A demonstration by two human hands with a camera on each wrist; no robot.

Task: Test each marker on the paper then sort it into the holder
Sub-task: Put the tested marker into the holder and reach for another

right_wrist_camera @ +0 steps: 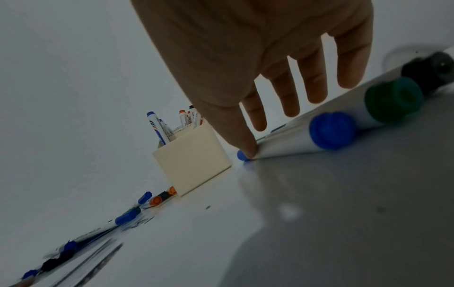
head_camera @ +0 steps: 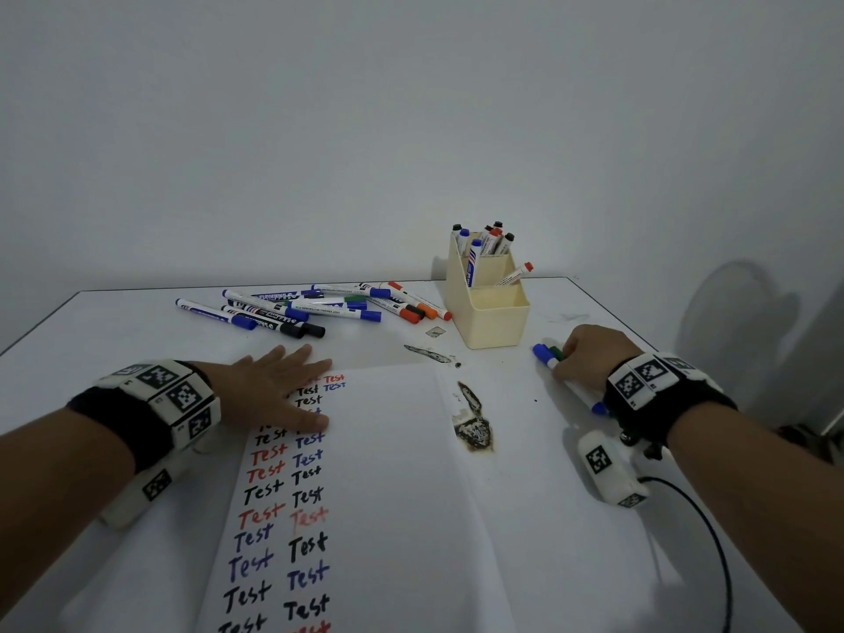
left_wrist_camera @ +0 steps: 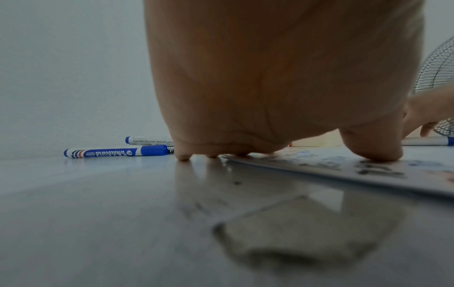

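From my remote seat, nearest lies the flat paper (head_camera: 388,472), matt and lettered "Test" in columns. My left hand (head_camera: 274,390) lies spread flat on its top corner, holding nothing. My right hand (head_camera: 589,354) reaches over a row of slim, round-capped markers (right_wrist_camera: 331,132), thumb touching the blue one; I cannot tell if it grips. Beyond, the boxy cream plastic holder (head_camera: 491,312) and loose markers (head_camera: 292,310) sit on the glossy, scuffed white bench (head_camera: 593,518), under a plain wall (head_camera: 411,107).

Loose markers (head_camera: 310,310) left of holder (head_camera: 491,312), paper (head_camera: 365,495) before both.
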